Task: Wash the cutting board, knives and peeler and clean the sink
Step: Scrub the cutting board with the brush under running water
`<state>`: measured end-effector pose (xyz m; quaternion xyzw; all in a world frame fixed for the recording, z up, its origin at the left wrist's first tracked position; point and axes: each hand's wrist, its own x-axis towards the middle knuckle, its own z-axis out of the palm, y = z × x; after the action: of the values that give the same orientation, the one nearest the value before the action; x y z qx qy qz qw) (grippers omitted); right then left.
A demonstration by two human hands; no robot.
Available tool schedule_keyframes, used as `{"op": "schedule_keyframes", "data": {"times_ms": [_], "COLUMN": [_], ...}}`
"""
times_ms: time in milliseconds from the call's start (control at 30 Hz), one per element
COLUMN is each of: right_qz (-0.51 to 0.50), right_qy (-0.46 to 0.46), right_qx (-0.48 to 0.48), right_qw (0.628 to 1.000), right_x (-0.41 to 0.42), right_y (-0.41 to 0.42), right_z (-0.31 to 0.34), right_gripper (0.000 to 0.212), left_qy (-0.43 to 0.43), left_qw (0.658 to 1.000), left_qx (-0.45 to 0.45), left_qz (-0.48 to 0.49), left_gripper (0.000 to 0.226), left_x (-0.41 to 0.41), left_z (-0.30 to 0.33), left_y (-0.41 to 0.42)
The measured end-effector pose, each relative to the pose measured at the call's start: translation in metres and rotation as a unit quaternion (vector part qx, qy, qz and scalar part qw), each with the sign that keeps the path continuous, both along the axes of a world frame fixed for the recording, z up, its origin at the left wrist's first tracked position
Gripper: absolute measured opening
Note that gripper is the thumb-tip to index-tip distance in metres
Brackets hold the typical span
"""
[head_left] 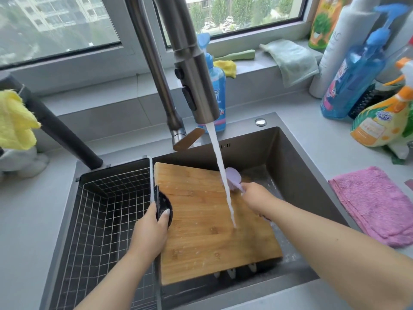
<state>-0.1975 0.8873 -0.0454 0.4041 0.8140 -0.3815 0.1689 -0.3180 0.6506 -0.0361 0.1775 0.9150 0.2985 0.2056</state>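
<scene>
Now a bamboo board (207,222) is lain tilted in the sink (297,157), its left edge against the wire basket (105,211) and its near edge raised above some white-tipped items, too hidden to be named. Water (223,180) is poured from the tap (196,74) onto the board's right half. The board's left edge is gripped by the left hand (149,229), whose thumb is curled over a black round piece fixed at that edge. A lilac brush (233,176) is held by the right hand (257,195), fingers closed round its handle, and its head is pressed to the board's far right corner, just beside the stream. Knives and peeler cannot be made out. A pink cloth (375,204) is spread on the tabletop (312,130) right of the sink, and spray bottles (384,117) are grouped behind it. A blue soap bottle (218,90) is stood behind the tap, and a yellow cloth (15,121) is hung at far left.
</scene>
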Motion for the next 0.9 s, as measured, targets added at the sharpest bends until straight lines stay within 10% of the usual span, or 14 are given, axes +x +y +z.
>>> {"op": "schedule_keyframes", "data": {"times_ms": [133, 300, 467, 567, 633, 767, 900], "right_qz": [-0.032, -0.077, -0.023, 0.033, -0.054, 0.112, -0.006], "right_qy": [0.11, -0.013, 0.158, 0.046, 0.095, 0.148, 0.079], "right_qx": [-0.114, 0.013, -0.056, 0.022, -0.031, -0.031, -0.026], "right_qw": [0.987, 0.997, 0.986, 0.998, 0.994, 0.982, 0.997], "right_x": [-0.005, 0.002, -0.018, -0.044, -0.043, -0.051, -0.067], "right_y": [-0.031, -0.028, -0.097, -0.088, -0.088, -0.124, -0.085], "right_z": [0.01, -0.007, 0.027, 0.039, 0.046, 0.073, 0.058], "right_gripper": [0.047, 0.047, 0.048, 0.04, 0.045, 0.066, 0.048], "left_qy": [0.003, 0.0, -0.004, -0.003, 0.007, 0.019, 0.023], "left_qw": [1.0, 1.0, 1.0, 1.0, 1.0, 1.0, 1.0], "left_qx": [-0.003, 0.004, 0.011, 0.013, 0.007, -0.004, -0.007], "left_qz": [-0.002, -0.005, 0.003, 0.004, 0.007, 0.013, 0.008], "left_gripper": [0.027, 0.026, 0.019, 0.02, 0.022, 0.021, 0.029], "left_x": [-0.002, 0.0, -0.001, 0.001, 0.001, 0.0, 0.003], "left_z": [-0.002, -0.002, -0.003, -0.003, -0.003, -0.004, -0.005], "left_y": [-0.001, -0.002, -0.003, -0.002, -0.002, -0.001, -0.002]}}
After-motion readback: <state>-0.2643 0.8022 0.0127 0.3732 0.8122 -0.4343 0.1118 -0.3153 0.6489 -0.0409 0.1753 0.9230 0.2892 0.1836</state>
